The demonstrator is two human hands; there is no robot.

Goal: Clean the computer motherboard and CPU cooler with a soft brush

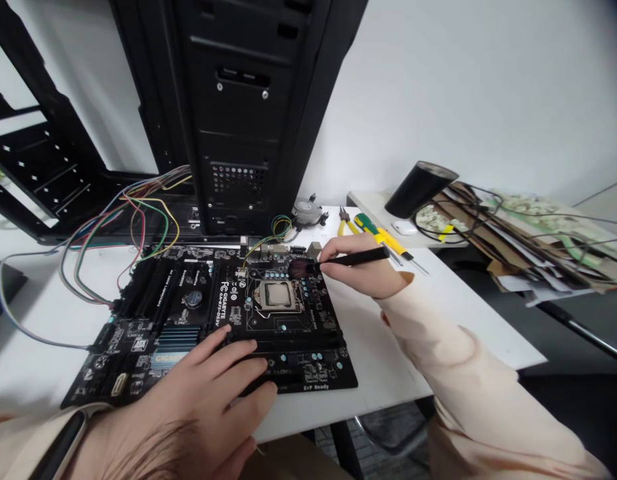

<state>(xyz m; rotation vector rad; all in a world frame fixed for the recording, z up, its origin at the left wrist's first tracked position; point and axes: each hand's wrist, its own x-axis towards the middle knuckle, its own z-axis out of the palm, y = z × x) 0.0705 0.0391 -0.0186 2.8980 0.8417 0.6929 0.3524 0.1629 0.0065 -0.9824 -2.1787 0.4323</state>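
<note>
Brushing underway (remaining extent unclear): right hand (365, 278) grips slim black brush (355, 258) at black rectangular motherboard (253, 325); left hand (201, 397), fingers spread, rests there.

Both hands are bare. Right hand (355, 267): the sleeve is long, plain and cream-coloured, loosely cut, with soft folds along the forearm and a darker edge at the cuff (404, 285). Left hand (198, 403): a matching cream sleeve (13, 450) shows in part; the wristband (61, 443) bears a dark, elongated face with a pale, smooth rim.
</note>
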